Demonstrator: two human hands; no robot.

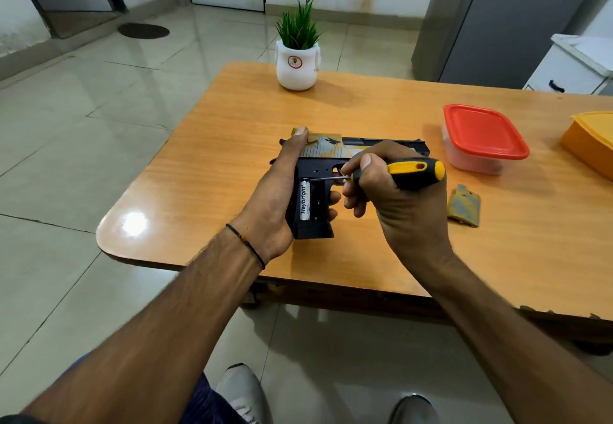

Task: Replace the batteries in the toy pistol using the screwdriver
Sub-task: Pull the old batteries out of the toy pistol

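Two grips meet at the centre of the frame, over the worktop (215,158). The left grip (278,198) curls round the pistol (315,166), thumb up by the rear of the slide and fingers wrapped under the handle, barrel pointing to the right of the frame. The handle's bay is uncovered, and a white battery (305,201) lies in it. The right grip (398,198) pinches the screwdriver (414,171) near its collar, yellow-and-black handle pointing right, tip at the bay's upper end just above the battery. A cover (464,206) lies on the worktop right of centre, apart from the pistol. At the right sit a red-lidded box (481,132) and an orange tub (593,142). A plant (297,69) stands at upper centre.
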